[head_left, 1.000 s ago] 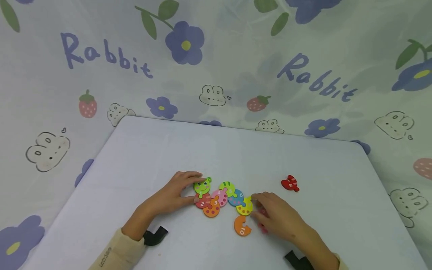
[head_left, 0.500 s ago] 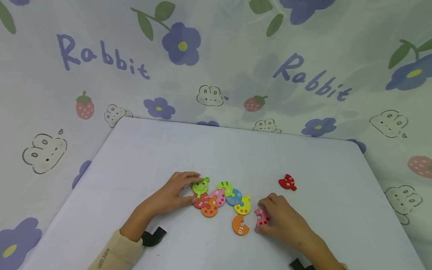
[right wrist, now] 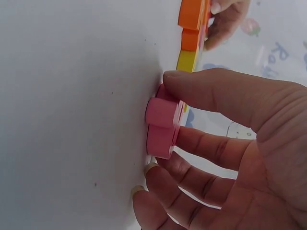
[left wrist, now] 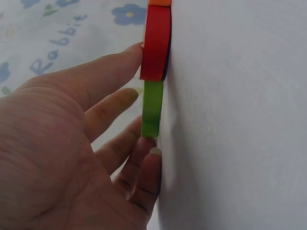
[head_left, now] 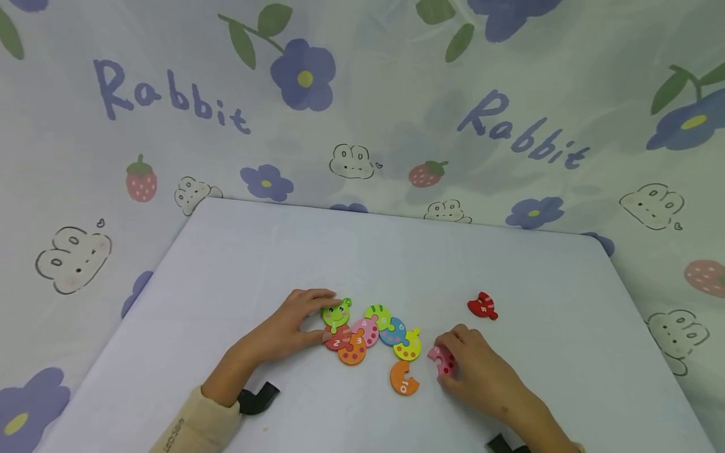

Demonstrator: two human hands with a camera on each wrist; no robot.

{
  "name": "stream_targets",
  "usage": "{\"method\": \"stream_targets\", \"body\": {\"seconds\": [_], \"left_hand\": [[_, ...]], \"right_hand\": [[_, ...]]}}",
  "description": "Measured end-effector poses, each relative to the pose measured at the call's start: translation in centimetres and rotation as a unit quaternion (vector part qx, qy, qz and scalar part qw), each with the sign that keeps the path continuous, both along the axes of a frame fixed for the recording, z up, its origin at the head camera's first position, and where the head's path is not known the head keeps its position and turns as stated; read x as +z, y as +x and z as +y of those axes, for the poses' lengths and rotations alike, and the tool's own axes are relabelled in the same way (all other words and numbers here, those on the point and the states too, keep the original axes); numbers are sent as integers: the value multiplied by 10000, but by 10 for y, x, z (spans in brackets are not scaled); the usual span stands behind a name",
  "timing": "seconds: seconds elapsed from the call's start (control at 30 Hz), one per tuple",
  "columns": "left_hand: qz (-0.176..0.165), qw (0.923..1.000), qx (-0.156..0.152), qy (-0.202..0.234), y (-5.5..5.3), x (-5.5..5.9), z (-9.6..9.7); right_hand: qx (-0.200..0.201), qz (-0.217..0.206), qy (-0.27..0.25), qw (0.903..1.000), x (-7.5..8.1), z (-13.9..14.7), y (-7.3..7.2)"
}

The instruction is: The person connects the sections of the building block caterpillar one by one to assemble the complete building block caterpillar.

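Note:
A wooden caterpillar puzzle lies partly joined on the table, from its smiling green head piece (head_left: 337, 316) to a yellow piece (head_left: 406, 348). My left hand (head_left: 291, 324) holds its left end, thumb against the red piece numbered 2 (left wrist: 156, 43) and fingers around the green head. At the right, my right hand (head_left: 481, 371) pinches a pink dotted puzzle piece (right wrist: 161, 112) between thumb and fingers, low against the table and apart from the chain. Between them lies a loose orange piece numbered 10 (head_left: 401, 380). The pink piece's right side is partly covered by my fingers.
A loose red puzzle piece numbered 8 (head_left: 483, 306) lies beyond my right hand. The white table (head_left: 283, 245) is backed by a curtain (head_left: 385, 82) printed with rabbits and flowers. Black straps (head_left: 258, 398) show near both wrists.
My right hand has drawn away from the yellow end to the right, and the pink piece between its fingers has come into clearer view and turned slightly. The left hand stays put.

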State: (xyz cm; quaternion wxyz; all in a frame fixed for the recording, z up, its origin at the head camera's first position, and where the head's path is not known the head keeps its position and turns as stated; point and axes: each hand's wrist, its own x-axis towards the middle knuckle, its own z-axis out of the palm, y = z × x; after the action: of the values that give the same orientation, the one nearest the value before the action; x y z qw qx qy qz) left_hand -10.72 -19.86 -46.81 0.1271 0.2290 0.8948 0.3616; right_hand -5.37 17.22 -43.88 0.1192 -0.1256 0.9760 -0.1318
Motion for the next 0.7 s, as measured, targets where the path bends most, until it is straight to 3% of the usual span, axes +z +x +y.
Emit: {"method": "stream_targets", "body": {"seconds": [0.2,0.7], "left_hand": [[10,10000,-7,28,0,0,0],[-14,10000,18,20,0,-1,-1]], "right_hand": [[16,149,-19,9999,0,8,-3],[-30,64,-106,9999,-1,18,-14]]}}
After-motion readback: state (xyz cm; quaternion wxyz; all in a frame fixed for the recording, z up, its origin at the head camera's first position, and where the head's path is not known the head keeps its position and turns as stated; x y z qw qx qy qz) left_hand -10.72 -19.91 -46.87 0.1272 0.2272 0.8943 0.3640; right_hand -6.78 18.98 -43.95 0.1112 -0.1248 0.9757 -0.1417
